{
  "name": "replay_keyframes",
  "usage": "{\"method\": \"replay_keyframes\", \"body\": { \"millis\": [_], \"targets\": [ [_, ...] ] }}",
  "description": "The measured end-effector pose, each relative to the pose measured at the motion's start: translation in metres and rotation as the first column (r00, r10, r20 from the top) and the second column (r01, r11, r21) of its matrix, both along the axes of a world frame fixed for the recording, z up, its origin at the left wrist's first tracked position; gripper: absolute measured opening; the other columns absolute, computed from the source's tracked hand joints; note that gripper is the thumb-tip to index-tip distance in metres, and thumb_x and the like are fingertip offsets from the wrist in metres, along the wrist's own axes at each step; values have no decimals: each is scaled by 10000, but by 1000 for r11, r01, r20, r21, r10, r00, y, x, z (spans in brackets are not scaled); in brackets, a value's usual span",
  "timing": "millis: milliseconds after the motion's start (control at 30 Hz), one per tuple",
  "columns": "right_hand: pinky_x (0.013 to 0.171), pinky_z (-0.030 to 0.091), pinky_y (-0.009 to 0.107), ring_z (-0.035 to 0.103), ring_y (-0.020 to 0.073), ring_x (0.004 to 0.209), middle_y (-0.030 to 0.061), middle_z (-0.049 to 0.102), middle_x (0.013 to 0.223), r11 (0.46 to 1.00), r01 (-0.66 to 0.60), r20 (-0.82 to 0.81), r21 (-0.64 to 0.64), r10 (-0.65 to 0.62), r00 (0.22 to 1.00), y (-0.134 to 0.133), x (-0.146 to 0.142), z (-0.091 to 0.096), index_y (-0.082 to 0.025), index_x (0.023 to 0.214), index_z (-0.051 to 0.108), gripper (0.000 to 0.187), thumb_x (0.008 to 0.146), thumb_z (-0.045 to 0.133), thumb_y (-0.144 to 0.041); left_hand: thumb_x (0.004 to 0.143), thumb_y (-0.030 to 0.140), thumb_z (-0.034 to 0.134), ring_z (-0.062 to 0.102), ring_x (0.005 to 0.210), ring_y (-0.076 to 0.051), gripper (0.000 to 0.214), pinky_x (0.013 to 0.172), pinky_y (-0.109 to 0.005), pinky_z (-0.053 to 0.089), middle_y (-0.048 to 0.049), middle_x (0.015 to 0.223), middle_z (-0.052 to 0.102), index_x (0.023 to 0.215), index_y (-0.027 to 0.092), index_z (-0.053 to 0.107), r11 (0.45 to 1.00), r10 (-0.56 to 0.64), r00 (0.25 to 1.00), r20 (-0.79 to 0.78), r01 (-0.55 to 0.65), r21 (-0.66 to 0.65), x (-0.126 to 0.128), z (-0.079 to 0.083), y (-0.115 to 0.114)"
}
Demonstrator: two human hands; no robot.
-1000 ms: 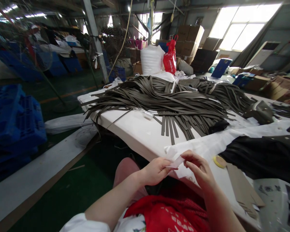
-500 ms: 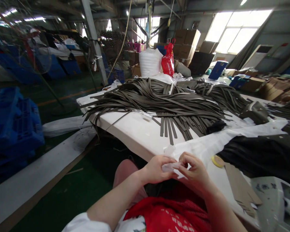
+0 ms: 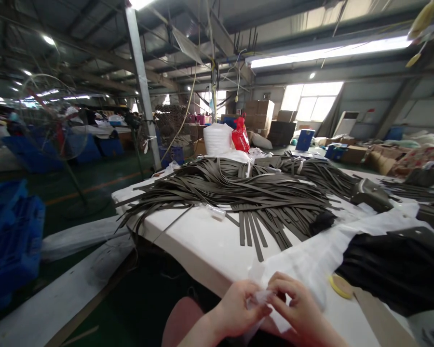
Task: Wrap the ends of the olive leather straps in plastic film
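My left hand (image 3: 238, 311) and my right hand (image 3: 296, 308) meet at the bottom of the view, at the near edge of the white table (image 3: 198, 241). Both pinch a small crumpled piece of thin white sheet (image 3: 256, 299), fingers closed on it. It seems to join a larger white sheet (image 3: 311, 255) that runs right across the table. Behind lies a big heap of dark grey straps (image 3: 246, 193). Black fabric (image 3: 398, 270) lies to the right.
A yellow tape roll (image 3: 342, 285) lies by the black fabric. A white roll (image 3: 217, 139) and a red bag (image 3: 240, 135) stand at the table's far end. Blue crates (image 3: 10, 241), a standing fan (image 3: 54, 115) and a steel post (image 3: 142, 86) are on the left. Cardboard boxes (image 3: 260, 113) stand behind.
The camera has tilted up, so my hands now sit at the bottom edge and the ceiling shows. My hands have closed together on the white sheet.
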State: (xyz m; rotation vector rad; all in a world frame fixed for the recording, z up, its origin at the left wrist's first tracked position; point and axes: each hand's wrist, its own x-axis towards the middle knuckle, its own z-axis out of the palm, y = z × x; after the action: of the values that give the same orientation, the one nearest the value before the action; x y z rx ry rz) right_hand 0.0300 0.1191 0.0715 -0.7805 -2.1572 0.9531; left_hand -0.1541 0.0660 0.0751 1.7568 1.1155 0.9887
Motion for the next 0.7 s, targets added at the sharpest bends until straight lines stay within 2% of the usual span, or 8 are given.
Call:
{"method": "replay_keyframes", "body": {
  "millis": [67, 167, 267, 333, 433, 533, 600, 700],
  "targets": [
    [542, 374, 238, 511, 124, 602, 9, 569, 680, 1000, 17, 3, 14, -17, 1000, 6, -2, -3, -187, 628, 562, 213, 831, 610, -232, 859, 509, 607, 479, 653, -117, 412, 613, -220, 369, 1, 682, 549, 692, 134, 635, 1000, -17, 1000, -27, 16, -14, -2, -3, 3],
    [534, 357, 237, 479, 117, 579, -8, 535, 648, 998, 62, 34, 21, -63, 997, 16, -7, -4, -190, 597, 473, 246, 784, 629, -219, 934, 512, 484, 478, 673, -120, 459, 631, -221, 374, -2, 706, 567, 709, 143, 637, 998, -41, 998, -52, 39, -42, -5, -9, 11],
    [570, 387, 245, 506, 130, 616, -13, 553, 672, 997, 75, 120, -15, -73, 990, 32, -12, -3, -191, 695, 538, 187, 778, 677, -285, 971, 461, 421, 508, 689, -127, 443, 649, -220, 396, -3, 741, 615, 740, 158, 646, 998, -27, 994, -110, 20, -66, -13, -23, 32],
    [605, 421, 252, 544, 140, 656, -1, 607, 745, 997, 61, 183, -45, -52, 982, 53, -15, -4, -192, 837, 611, 181, 798, 681, -354, 981, 396, 398, 550, 723, -142, 404, 689, -232, 417, -14, 773, 650, 764, 168, 651, 995, 73, 969, -237, -85, -43, -21, -37, 55],
    [660, 463, 261, 603, 153, 721, 30, 683, 878, 995, 101, 334, -14, -90, 938, 104, -12, -13, -196, 943, 665, 219, 839, 634, -387, 990, 292, 341, 606, 804, -180, 388, 762, -271, 428, -58, 818, 678, 787, 171, 649, 944, 311, 827, -469, -328, 48, -35, -60, 90],
    [710, 481, 269, 646, 176, 782, 41, 718, 886, 974, 218, 509, 67, -221, 832, 171, -3, -26, -197, 923, 701, 198, 848, 619, -362, 997, 238, 287, 633, 871, -215, 399, 790, -307, 426, -107, 885, 684, 843, 160, 646, 868, 458, 687, -564, -483, 115, -41, -78, 112],
    [755, 485, 285, 661, 196, 834, 56, 729, 904, 947, 303, 559, 106, -309, 769, 217, 7, -34, -194, 931, 712, 186, 852, 611, -329, 1003, 237, 282, 642, 866, -219, 396, 779, -312, 425, -107, 887, 683, 859, 168, 645, 833, 513, 612, -601, -523, 178, -42, -87, 116],
    [864, 471, 320, 651, 239, 1005, 110, 709, 1077, 890, 415, 602, 191, -440, 667, 281, 20, -40, -178, 1050, 699, 244, 861, 592, -291, 1006, 225, 295, 645, 829, -207, 389, 765, -311, 424, -88, 849, 679, 829, 187, 640, 803, 573, 527, -627, -516, 299, -41, -96, 113]
  ]
}}
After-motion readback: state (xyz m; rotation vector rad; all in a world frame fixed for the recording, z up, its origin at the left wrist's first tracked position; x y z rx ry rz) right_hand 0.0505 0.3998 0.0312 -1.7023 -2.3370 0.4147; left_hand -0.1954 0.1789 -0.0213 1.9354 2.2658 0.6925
